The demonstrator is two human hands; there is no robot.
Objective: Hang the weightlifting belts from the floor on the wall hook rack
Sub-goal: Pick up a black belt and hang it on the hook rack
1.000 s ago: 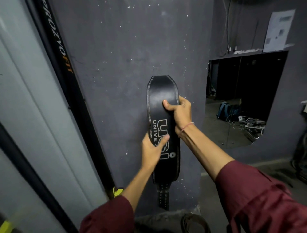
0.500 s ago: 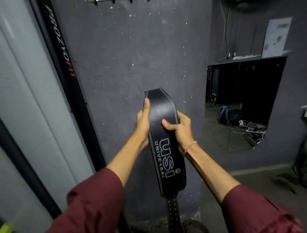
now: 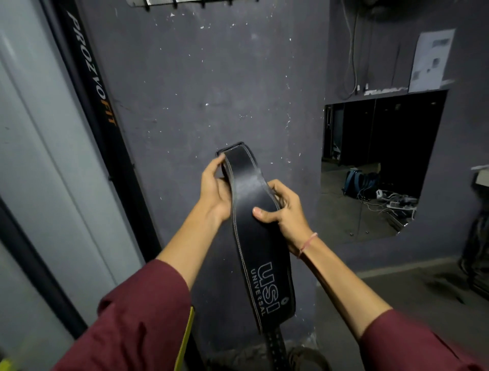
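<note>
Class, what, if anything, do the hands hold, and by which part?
Both hold the black weightlifting belt by its upper part: left hand on the left edge near the top, right hand on the right edge lower, thumb across the face.

Gym premises: branded upright (image 3: 92, 74) at left, lifting belt (image 3: 254, 238), hook rack (image 3: 190, 2) on scuffed grey wall (image 3: 211, 79).

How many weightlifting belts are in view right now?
1 for certain: the black belt, gripped by the left hand and right hand before the wall. A dark shape at the floor may be another.
</note>
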